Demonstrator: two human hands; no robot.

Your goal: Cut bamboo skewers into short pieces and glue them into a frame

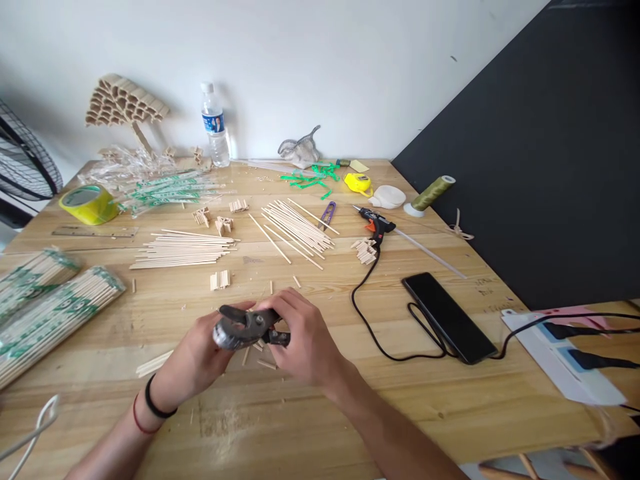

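My right hand [307, 337] is closed around a dark, plier-like hand tool [245, 327] with a worn, silvery rounded end pointing left. Close beside it, my left hand [197, 353] is curled behind the tool; its fingertips are hidden, so what they hold cannot be made out. Short cut sticks [267, 364] lie on the wooden table beneath both hands. Beyond them sit a small stick bundle [220, 280], a spread of long thin wooden sticks [185, 249] and another pile of long sticks [300, 228].
At right are a hot glue gun [376, 223], a black phone [447, 317] with cables and a power strip [570, 360]. Packaged sticks [55, 313] and yellow tape [89, 204] lie left. Farther back stand a water bottle [215, 127] and a stick-built model [125, 103].
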